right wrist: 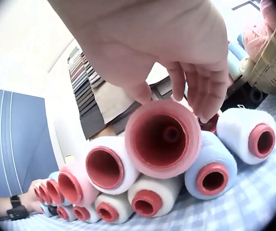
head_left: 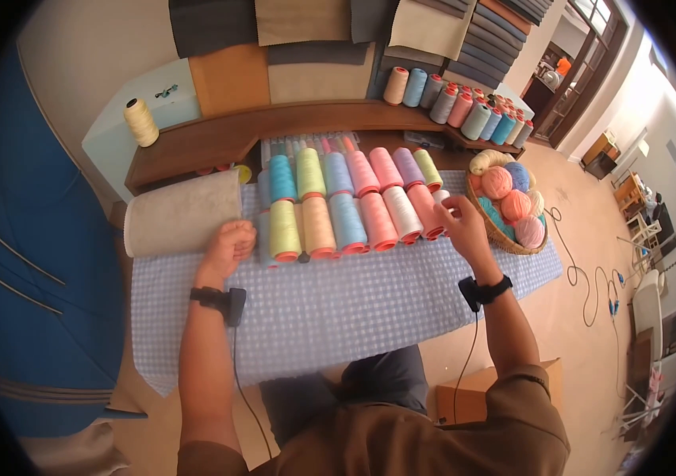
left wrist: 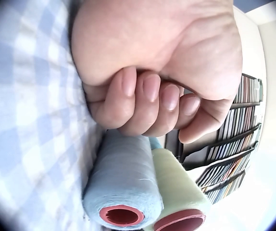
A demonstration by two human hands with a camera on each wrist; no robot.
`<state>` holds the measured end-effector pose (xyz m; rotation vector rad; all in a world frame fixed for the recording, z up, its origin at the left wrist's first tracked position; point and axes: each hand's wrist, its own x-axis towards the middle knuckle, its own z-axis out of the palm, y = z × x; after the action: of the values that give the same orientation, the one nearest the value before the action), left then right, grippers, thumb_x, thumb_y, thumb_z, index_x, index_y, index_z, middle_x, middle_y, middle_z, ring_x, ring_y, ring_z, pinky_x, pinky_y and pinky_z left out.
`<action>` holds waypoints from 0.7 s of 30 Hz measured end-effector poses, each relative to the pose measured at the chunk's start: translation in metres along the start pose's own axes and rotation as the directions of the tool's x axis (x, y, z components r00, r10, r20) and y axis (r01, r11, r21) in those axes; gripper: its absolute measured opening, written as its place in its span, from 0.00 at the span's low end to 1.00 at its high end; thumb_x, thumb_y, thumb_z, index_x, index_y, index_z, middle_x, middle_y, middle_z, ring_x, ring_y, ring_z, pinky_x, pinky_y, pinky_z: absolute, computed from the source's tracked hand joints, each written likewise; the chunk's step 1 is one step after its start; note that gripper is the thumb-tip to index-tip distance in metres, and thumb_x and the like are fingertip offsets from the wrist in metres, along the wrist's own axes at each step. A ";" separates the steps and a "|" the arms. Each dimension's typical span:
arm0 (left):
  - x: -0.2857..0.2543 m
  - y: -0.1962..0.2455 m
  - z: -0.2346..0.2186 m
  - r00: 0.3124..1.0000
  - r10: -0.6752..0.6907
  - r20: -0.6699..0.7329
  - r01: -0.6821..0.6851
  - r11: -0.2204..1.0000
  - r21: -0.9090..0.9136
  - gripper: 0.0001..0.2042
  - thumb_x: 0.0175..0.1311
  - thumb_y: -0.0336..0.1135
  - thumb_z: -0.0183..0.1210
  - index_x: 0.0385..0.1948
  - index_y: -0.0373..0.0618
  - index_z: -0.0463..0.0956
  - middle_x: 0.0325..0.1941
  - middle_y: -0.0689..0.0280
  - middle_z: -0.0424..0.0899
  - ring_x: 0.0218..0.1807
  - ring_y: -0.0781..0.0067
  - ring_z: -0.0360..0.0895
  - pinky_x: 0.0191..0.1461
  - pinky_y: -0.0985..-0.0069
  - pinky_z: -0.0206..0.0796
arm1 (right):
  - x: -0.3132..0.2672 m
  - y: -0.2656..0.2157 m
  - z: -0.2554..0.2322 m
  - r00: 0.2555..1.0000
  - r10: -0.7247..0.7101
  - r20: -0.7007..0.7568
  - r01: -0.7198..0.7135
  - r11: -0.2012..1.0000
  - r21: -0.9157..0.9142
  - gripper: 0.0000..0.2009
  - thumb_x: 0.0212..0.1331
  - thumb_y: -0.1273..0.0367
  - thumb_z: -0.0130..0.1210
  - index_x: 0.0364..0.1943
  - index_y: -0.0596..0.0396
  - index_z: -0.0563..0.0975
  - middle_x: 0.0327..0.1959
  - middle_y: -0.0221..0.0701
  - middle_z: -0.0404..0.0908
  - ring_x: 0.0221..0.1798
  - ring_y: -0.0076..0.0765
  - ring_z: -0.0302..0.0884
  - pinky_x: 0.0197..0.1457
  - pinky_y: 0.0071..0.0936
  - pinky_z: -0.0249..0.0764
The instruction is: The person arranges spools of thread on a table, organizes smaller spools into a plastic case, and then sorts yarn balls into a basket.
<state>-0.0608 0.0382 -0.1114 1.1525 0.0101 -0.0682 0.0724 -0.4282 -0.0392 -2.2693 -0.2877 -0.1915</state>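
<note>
Cones [head_left: 318, 226] stacked on a checked counter [head_left: 338, 317], my hands well apart!
Swatches [head_left: 302, 22] drape the far wall [head_left: 92, 47], tan floor [head_left: 584, 278] runs off right, and I'm counting: six cones across the upper front, seven behind, lower ones partly hidden, one grey roll [head_left: 183, 218] left, one basket [head_left: 500, 236] of yarn [head_left: 515, 204] right. My left hand [head_left: 231, 247] is a fist beside the cones; my right hand [head_left: 467, 226] is at the front row's right-end pink cone [head_left: 424, 210], but I can't tell if it's clamped on.
</note>
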 end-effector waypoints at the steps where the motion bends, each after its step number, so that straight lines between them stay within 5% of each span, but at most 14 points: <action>1: 0.000 0.001 0.000 1.000 -0.007 -0.004 0.007 1.000 0.003 0.16 0.63 0.30 0.56 0.17 0.55 0.59 0.16 0.79 0.57 0.16 0.87 0.50 0.20 0.82 0.41 | -0.008 0.000 0.000 1.000 -0.023 0.011 0.023 1.000 -0.005 0.21 0.66 0.58 0.66 0.50 0.62 0.80 0.41 0.40 0.86 0.38 0.34 0.85 0.42 0.33 0.80; 13: 0.000 0.000 0.000 1.000 0.001 -0.012 0.000 1.000 0.030 0.16 0.61 0.30 0.55 0.17 0.56 0.58 0.17 0.79 0.57 0.17 0.87 0.50 0.21 0.81 0.41 | 0.001 0.003 -0.015 0.990 -0.099 -0.103 0.098 0.995 -0.017 0.22 0.64 0.57 0.66 0.48 0.64 0.81 0.45 0.42 0.85 0.45 0.40 0.84 0.49 0.35 0.79; 18: 0.000 0.001 0.000 1.000 -0.010 0.003 0.010 1.000 0.020 0.15 0.61 0.30 0.55 0.17 0.55 0.60 0.17 0.79 0.58 0.17 0.87 0.51 0.21 0.81 0.40 | 0.109 0.012 -0.019 0.952 -0.203 -0.227 0.218 0.975 0.042 0.23 0.63 0.58 0.66 0.52 0.64 0.80 0.45 0.43 0.86 0.47 0.41 0.85 0.52 0.35 0.79; 20: 0.000 0.001 0.000 1.000 -0.015 -0.016 0.016 1.000 0.025 0.14 0.61 0.29 0.54 0.17 0.54 0.60 0.17 0.79 0.58 0.17 0.87 0.51 0.21 0.81 0.40 | 0.157 -0.005 -0.015 0.990 -0.080 -0.112 0.085 0.996 0.037 0.23 0.63 0.58 0.66 0.54 0.62 0.79 0.46 0.45 0.85 0.49 0.47 0.85 0.54 0.38 0.78; 21: -0.001 0.001 0.000 1.000 -0.014 -0.010 0.014 0.999 0.030 0.14 0.61 0.29 0.54 0.17 0.54 0.60 0.17 0.79 0.58 0.17 0.87 0.51 0.21 0.81 0.40 | 0.184 -0.007 -0.006 0.971 -0.187 -0.149 0.182 0.982 -0.044 0.24 0.62 0.59 0.65 0.56 0.61 0.78 0.46 0.47 0.85 0.50 0.50 0.84 0.55 0.40 0.79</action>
<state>-0.0613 0.0389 -0.1104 1.1825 0.0259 -0.0755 0.2471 -0.4021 0.0126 -2.2421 -0.4175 -0.4667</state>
